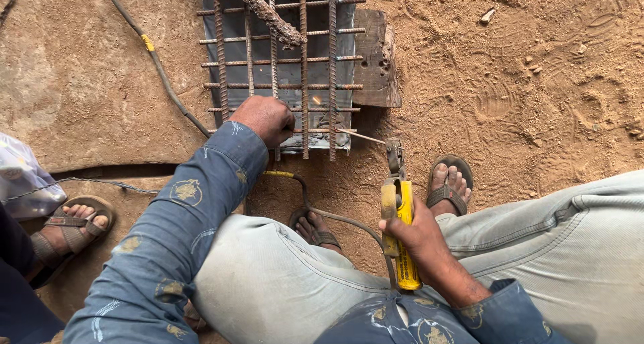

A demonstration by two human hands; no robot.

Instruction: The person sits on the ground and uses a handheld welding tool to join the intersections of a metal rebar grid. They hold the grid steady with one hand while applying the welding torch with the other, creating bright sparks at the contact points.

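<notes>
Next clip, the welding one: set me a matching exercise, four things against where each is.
Things:
1. left hand
2. right hand
3. wooden block
4. welding rod

Places:
A. beside the rebar grid's right edge
B. gripping the yellow electrode holder
C. resting on the grid's near edge
D. sticking out of the holder's clamp toward the grid

Pairs: 1-C, 2-B, 3-A, 4-D

A crumpled bag (20, 176) of thin, shiny plastic, whitish with faint purple tints, lies on the sandy ground at the left edge of the view, beside a sandalled foot. No labels, signs or screens show anywhere else.
</notes>
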